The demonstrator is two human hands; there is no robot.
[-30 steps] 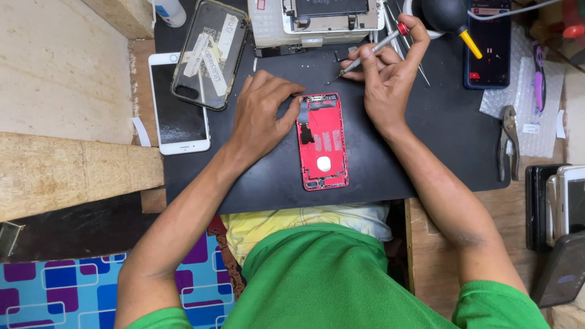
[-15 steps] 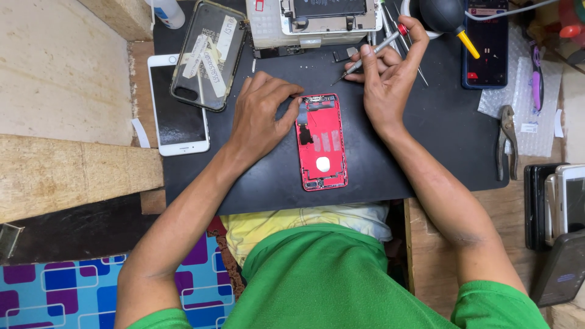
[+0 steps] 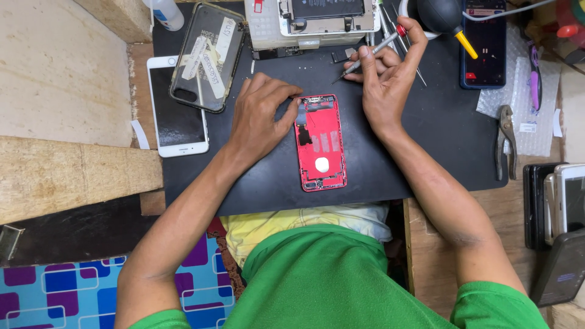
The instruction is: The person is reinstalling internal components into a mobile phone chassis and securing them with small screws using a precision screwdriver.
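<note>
Black mat [image 3: 426, 152] on table. My left hand [image 3: 259, 119] still pins the red shell [image 3: 320, 143], fingers spread. Right hand [image 3: 384, 85] keeps pinching the screwdriver [image 3: 365, 55]; nothing moved.

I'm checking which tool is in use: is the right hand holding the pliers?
No, the right hand grips a slim screwdriver, while the pliers lie untouched at the mat's right edge.

Black work mat [image 3: 426, 152] on wooden bench [image 3: 61, 176]; patterned blue floor covering [image 3: 61, 292] (lower left).

phone shell [image 3: 320, 143] on mat [image 3: 420, 158] centre | pliers [image 3: 505, 140] right | white phone [image 3: 178, 113] left
</note>
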